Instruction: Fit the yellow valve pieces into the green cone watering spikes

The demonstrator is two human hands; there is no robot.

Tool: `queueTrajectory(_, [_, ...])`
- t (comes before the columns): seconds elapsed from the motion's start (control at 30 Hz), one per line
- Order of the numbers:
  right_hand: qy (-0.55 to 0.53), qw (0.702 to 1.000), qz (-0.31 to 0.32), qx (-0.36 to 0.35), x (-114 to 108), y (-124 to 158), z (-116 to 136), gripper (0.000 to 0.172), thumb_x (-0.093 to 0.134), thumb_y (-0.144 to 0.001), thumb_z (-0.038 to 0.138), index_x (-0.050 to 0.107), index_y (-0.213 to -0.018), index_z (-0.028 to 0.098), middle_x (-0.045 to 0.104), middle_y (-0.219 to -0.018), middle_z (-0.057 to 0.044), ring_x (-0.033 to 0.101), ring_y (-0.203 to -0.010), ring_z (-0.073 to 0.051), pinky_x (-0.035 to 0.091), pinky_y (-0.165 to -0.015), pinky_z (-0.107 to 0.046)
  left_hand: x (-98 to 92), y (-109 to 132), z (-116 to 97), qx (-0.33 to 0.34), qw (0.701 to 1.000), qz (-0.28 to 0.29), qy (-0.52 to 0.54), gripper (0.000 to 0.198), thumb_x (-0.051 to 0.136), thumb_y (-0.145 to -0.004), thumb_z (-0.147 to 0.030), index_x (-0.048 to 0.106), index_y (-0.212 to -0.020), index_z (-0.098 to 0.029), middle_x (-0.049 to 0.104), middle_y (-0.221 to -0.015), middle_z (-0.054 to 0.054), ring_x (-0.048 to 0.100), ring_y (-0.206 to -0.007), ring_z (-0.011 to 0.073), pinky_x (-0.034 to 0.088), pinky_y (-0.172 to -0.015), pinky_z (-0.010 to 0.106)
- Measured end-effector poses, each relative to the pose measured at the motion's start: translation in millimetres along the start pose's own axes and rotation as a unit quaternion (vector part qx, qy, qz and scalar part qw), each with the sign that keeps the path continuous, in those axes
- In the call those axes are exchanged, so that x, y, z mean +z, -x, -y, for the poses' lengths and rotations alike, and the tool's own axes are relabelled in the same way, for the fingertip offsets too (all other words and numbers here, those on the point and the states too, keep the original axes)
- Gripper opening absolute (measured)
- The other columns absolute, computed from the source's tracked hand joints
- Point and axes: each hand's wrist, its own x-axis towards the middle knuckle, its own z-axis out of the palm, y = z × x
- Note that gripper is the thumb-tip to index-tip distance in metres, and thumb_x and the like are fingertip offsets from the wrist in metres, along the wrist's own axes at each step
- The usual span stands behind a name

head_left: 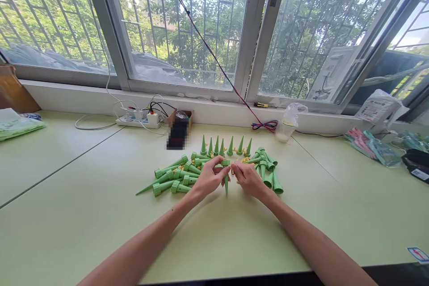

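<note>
My left hand (212,175) grips a green plastic watering spike (226,184), its wide collar up and its point down. Close beside it, my right hand (247,178) pinches a small yellow piece (232,171) against the spike's side; the fingers hide most of that piece. Several green spikes with ribbed collars (164,187) lie heaped to the left of my hands. Others (277,183) lie in a pile to the right, their wide ends toward me. Behind my hands, a row of green cones (230,146) stands point up, with small yellow pieces (240,152) among them.
Along the sill lie a power strip (134,120) with cables, an open cardboard box (190,118), and a coiled red-and-black wire (264,125). A plastic cup in a bag (286,127) stands right of it. Bagged pink and teal items (372,145) sit far right.
</note>
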Motion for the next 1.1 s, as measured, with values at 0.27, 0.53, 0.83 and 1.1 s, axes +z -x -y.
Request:
queueTrajectory(0.27, [-0.072,0.997,-0.023,0.004,-4.6,0.8,10.9,0.023,0.049,-0.094,0.037,0.058,-0.103,0.017,0.062,-0.075,-0.003,0.056,-0.062,-0.014,0.044,-0.055,-0.024,-1.2,0.2,-5.2,-0.066,0.994,-0.073,0.041,0.04,0.072,-0.071,-0.047,0.049,-0.085,-0.018,0.059,-0.07,-0.003,0.055,-0.047,0.0081,0.043,-0.045,0.021])
queueTrajectory(0.53, [-0.072,0.997,-0.027,-0.004,-2.7,0.8,6.3,0.017,0.053,-0.092,0.03,0.059,-0.101,0.017,0.063,-0.083,-0.005,0.057,-0.066,-0.015,0.047,-0.057,-0.024,-3.9,-1.5,-1.8,-0.086,0.99,-0.04,0.102,0.04,0.075,-0.07,-0.045,0.05,-0.083,-0.017,0.059,-0.073,-0.001,0.06,-0.056,0.0103,0.041,-0.047,0.019])
queueTrajectory(0.83, [-0.066,0.997,-0.046,-0.004,-3.9,0.5,5.2,0.014,0.054,-0.091,0.031,0.058,-0.09,0.018,0.06,-0.072,-0.002,0.053,-0.059,-0.013,0.044,-0.055,-0.024,-6.4,0.8,-8.5,-0.082,0.991,0.004,0.11,0.039,0.074,-0.071,-0.045,0.05,-0.085,-0.016,0.059,-0.08,0.0,0.062,-0.062,0.0112,0.045,-0.055,0.021])
queueTrajectory(1.1, [-0.039,0.997,-0.064,-0.001,-4.0,-0.1,4.1,0.027,0.05,-0.093,0.034,0.053,-0.072,0.019,0.049,-0.057,0.003,0.041,-0.05,-0.011,0.033,-0.051,-0.024,-3.2,2.9,-6.5,-0.05,0.998,-0.008,0.022,0.038,0.075,-0.069,-0.042,0.052,-0.085,-0.016,0.048,-0.074,-0.005,0.052,-0.049,0.0059,0.043,-0.049,0.022])
